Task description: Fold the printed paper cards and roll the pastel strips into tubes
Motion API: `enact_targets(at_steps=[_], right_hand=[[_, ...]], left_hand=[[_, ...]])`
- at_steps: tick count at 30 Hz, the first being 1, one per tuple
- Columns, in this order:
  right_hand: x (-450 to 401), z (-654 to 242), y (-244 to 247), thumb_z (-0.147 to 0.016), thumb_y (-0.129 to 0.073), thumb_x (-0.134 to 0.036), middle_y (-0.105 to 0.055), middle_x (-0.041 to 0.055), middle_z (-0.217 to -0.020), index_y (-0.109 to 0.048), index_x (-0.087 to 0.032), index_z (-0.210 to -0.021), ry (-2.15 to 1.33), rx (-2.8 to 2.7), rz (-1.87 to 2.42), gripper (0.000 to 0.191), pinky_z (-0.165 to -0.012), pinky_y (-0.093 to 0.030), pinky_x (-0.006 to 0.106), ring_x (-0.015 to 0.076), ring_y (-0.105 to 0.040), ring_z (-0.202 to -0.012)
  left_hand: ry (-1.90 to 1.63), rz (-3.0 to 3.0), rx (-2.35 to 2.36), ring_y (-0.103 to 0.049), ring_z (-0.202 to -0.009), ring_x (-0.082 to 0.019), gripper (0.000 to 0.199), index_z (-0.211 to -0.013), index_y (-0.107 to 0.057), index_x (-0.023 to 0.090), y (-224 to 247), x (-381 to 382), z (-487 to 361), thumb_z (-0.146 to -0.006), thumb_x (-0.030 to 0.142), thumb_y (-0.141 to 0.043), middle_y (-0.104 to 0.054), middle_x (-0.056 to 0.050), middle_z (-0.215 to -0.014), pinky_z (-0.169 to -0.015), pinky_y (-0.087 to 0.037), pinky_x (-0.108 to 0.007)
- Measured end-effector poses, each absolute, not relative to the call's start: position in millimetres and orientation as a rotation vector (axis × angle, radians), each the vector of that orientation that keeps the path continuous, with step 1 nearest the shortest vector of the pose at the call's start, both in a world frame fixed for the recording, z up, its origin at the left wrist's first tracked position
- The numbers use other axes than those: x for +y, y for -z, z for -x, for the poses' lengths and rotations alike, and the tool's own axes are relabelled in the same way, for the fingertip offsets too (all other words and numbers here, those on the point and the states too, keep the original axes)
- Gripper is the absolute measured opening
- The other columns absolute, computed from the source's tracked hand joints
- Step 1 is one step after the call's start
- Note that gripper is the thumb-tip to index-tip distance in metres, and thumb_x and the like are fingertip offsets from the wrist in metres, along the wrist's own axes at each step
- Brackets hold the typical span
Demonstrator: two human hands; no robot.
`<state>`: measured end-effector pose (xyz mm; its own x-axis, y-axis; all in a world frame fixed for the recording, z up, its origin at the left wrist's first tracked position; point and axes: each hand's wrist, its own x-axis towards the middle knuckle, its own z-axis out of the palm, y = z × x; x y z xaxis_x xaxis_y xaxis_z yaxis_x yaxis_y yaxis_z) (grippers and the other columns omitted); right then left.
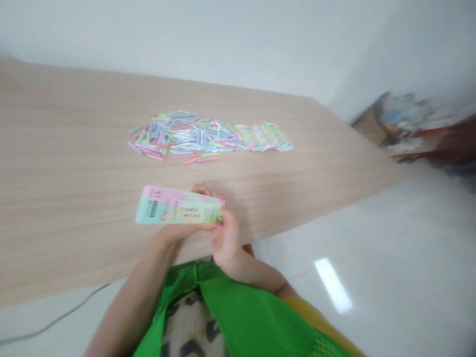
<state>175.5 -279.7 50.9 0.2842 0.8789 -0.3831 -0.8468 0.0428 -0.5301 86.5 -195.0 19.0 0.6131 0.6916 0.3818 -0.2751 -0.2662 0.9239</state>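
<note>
The pastel printed packet sits clamped between your hands, its long axis running roughly crosswise, the end with the printed 5 pointing toward your right. Your right hand pinches that end; your left hand supports it from below. Both forearms angle up past your green mesh vest. Beyond the grip, on the wood-grain tabletop, lies a heap of pastel paper strips, with flat packets just right of it, their print too blurred to read.
</note>
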Motion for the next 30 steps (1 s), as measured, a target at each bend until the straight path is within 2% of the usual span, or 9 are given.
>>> enact_targets(at_steps=[3, 7, 10, 14, 18, 21, 24, 27, 30], right_hand=[[-280.2, -175.1, -55.8, -0.077, -0.052, -0.029, -0.075, 0.0029, -0.109, -0.068, -0.021, -0.104, -1.35, -0.02, 0.733, 0.032, -0.088, -0.055, 0.028, 0.0174, -0.067, -0.105], [-281.4, -170.3, -60.6, -0.08, -0.047, -0.034, -0.075, 0.0038, -0.098, -0.065, -0.024, -0.087, -1.415, -0.066, 0.681, 0.022, -0.093, -0.053, 0.032, 0.0188, -0.066, -0.105], [-282.1, -166.6, -58.4, -0.08, -0.046, -0.037, -0.074, 0.0035, -0.096, -0.063, -0.025, -0.083, -1.499, -0.085, 0.668, 0.021, -0.091, -0.053, 0.032, 0.0181, -0.067, -0.101], [-287.2, -174.6, -51.6, -0.079, -0.046, -0.032, -0.074, 0.0063, -0.109, -0.067, -0.022, -0.096, -1.796, -0.226, 0.585, 0.029, -0.087, -0.054, 0.033, 0.0183, -0.067, -0.1], [-296.3, -193.7, -42.9, -0.079, -0.049, -0.026, -0.073, 0.0089, -0.12, -0.07, -0.017, -0.11, -1.965, -0.444, 0.601, 0.038, -0.077, -0.051, 0.028, 0.0182, -0.069, -0.103], [-298.1, -206.2, -34.1, -0.076, -0.054, -0.023, -0.077, 0.0079, -0.103, -0.074, -0.016, -0.089, -1.898, -0.484, 0.659, 0.025, -0.072, -0.048, 0.026, 0.0159, -0.07, -0.084], [-297.1, -215.5, -27.3, -0.073, -0.059, -0.021, -0.077, 0.0047, -0.089, -0.072, -0.018, -0.075, -1.746, -0.426, 0.723, 0.013, -0.069, -0.047, 0.027, 0.0142, -0.066, -0.073], [-297.5, -225.5, -21.3, -0.071, -0.064, -0.022, -0.074, 0.0034, -0.085, -0.07, -0.02, -0.075, -1.586, -0.365, 0.794, 0.007, -0.068, -0.047, 0.029, 0.0147, -0.064, -0.073], [-300.1, -238.9, -11.9, -0.072, -0.068, -0.024, -0.072, 0.0038, -0.087, -0.072, -0.022, -0.077, -1.489, -0.358, 0.879, 0.007, -0.068, -0.048, 0.03, 0.0162, -0.064, -0.076]], left_hand=[[-0.975, -1.568, 0.378, -0.066, -0.111, -0.028, 0.066, -0.107, -0.047, 0.028, -13.8, -192.6, -91.3, -0.058, 0.019, -0.089, -0.068, -0.006, -0.112, -0.111, -0.043, -0.056], [-1.112, -1.584, 0.492, -0.065, -0.101, -0.023, 0.068, -0.107, -0.048, 0.024, -5.6, -185.3, -95.5, -0.052, 0.028, -0.089, -0.06, -0.003, -0.107, -0.1, -0.051, -0.048], [-1.122, -1.604, 0.609, -0.062, -0.097, -0.023, 0.062, -0.106, -0.051, 0.022, 0.1, -181.4, -88.5, -0.057, 0.035, -0.085, -0.059, -0.004, -0.102, -0.097, -0.052, -0.046], [-1.237, -1.634, 0.773, -0.061, -0.091, -0.024, 0.042, -0.096, -0.054, 0.021, -8.4, -186.7, -65.3, -0.066, 0.046, -0.07, -0.059, -0.005, -0.092, -0.089, -0.053, -0.043], [-1.055, -1.808, 1.39, -0.065, -0.093, -0.029, 0.044, -0.107, -0.052, 0.016, -49.5, -191.2, -37.6, -0.073, 0.043, -0.059, -0.064, -0.012, -0.099, -0.087, -0.052, -0.045], [-0.736, -1.78, 1.997, -0.067, -0.101, -0.04, 0.066, -0.128, -0.042, 0.006, -79.8, -182.7, -26.6, -0.078, 0.046, -0.056, -0.065, -0.024, -0.109, -0.088, -0.05, -0.052], [-0.51, -1.664, 2.342, -0.063, -0.11, -0.049, 0.078, -0.134, -0.039, -0.003, -88.4, -167.5, -21.9, -0.08, 0.051, -0.056, -0.064, -0.035, -0.114, -0.093, -0.045, -0.061], [-0.532, -1.623, 2.529, -0.057, -0.118, -0.051, 0.072, -0.133, -0.044, -0.004, -79.0, -152.6, -15.1, -0.085, 0.049, -0.053, -0.059, -0.039, -0.121, -0.099, -0.037, -0.067], [-0.613, -1.642, 2.589, -0.056, -0.116, -0.051, 0.062, -0.121, -0.056, 0.0, -65.5, -141.4, -1.2, -0.085, 0.05, -0.053, -0.06, -0.037, -0.119, -0.099, -0.034, -0.068]])
